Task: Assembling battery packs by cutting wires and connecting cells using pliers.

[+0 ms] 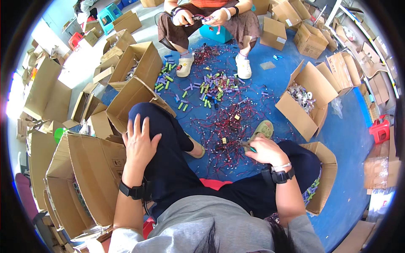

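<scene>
1. Head view: right hand holds green pliers, right of the middle.
2. Left hand rests on the knee, fingers spread wide.
3. Likely a pause; next calls for guiding pliers to red wires, mid-frame.

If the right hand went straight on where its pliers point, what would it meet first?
Probably the red wires on the floor, ahead of the pliers; how high the right hand is above them is unclear.

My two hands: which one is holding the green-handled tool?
Your right hand: it grips the green-handled tool. Your left hand, holding nothing, lies spread on the left knee.
</scene>
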Available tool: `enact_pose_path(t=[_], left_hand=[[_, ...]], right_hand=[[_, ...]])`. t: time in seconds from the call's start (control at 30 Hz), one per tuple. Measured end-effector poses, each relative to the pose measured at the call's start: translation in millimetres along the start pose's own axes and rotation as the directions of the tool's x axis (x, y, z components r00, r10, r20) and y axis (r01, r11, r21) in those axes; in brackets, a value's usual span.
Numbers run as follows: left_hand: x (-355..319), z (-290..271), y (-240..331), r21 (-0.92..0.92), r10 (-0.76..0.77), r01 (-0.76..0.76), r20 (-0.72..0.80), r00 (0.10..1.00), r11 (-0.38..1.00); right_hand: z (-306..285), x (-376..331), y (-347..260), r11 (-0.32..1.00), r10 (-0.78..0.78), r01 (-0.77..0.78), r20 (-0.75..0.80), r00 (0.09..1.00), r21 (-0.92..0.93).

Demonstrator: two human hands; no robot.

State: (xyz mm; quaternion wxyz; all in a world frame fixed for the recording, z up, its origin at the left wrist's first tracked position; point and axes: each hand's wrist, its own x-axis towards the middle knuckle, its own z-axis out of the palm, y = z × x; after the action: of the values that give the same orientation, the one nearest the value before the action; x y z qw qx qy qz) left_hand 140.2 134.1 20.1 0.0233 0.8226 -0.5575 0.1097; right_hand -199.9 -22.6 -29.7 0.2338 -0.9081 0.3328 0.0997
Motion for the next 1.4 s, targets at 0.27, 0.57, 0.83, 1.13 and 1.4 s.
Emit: enact_pose_path(t=[0.27, 0.57, 0.83, 1.13, 1.4], left_hand=[[26, -80, 51, -0.979, 0.756, 0.084, 0.197, 0.624, 0.186], [-61, 148, 132, -0.713, -0.297, 0.089, -0.172, 0.939, 0.696], [-14, 331, 139, -0.643, -0.616, 0.197, -0.530, 0.583, 0.740], [83, 337, 218, -0.761, -0.662, -0.106, -0.616, 0.427, 0.640], [92, 373, 287, -0.766, -0.560, -0.240, -0.611, 0.559, 0.596]], right_hand=[[-4, -84, -6, 0.907, 0.171, -0.051, -0.255, 0.952, 0.417], [-46, -130, -56, 0.763, 0.090, 0.160, -0.349, 0.933, 0.626], [-53, -118, -62, 0.877, -0.065, 0.223, -0.354, 0.933, 0.427], [-44, -134, -96, 0.876, 0.028, 0.156, -0.371, 0.928, 0.457], [-37, -127, -91, 0.922, -0.003, 0.195, -0.500, 0.866, 0.333]])
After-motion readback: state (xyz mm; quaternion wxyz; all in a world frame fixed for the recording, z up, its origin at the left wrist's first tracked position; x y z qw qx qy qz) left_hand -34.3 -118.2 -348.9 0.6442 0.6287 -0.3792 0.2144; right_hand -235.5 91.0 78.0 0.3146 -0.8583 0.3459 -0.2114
